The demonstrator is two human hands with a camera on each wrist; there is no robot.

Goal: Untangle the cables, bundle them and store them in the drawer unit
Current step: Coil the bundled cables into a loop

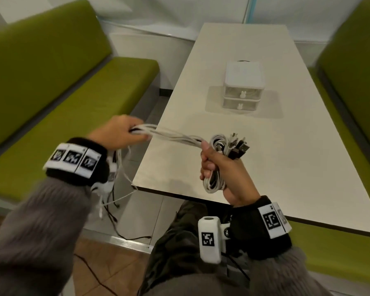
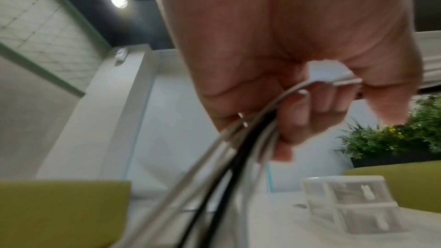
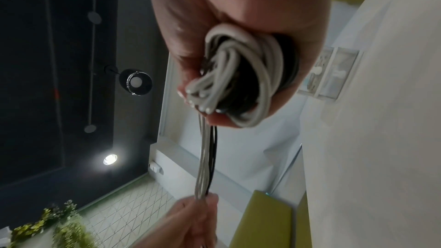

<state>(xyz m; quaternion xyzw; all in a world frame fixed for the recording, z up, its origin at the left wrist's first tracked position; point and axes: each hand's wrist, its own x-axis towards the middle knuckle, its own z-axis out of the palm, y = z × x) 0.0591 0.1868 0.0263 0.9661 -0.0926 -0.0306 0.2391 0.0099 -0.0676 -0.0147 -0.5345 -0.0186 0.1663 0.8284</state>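
My right hand [image 1: 219,167] grips a coiled bundle of white and black cables [image 1: 219,146] above the table's near edge, with several plug ends sticking out on top. In the right wrist view the coil [image 3: 241,74] fills my fist. A taut run of cable strands [image 1: 175,136] stretches left to my left hand [image 1: 124,133], which holds them beyond the table's left edge. Loose ends [image 1: 113,189] hang below the left wrist. In the left wrist view the fingers curl round the strands [image 2: 238,135]. The white two-drawer unit [image 1: 242,86] stands mid-table, both drawers closed.
The pale table [image 1: 286,146] runs away from me between two green benches, one on the left [image 1: 62,103] and one on the right [image 1: 355,82]. A black cord [image 1: 124,233] trails on the floor below. My knees are under the table's near edge.
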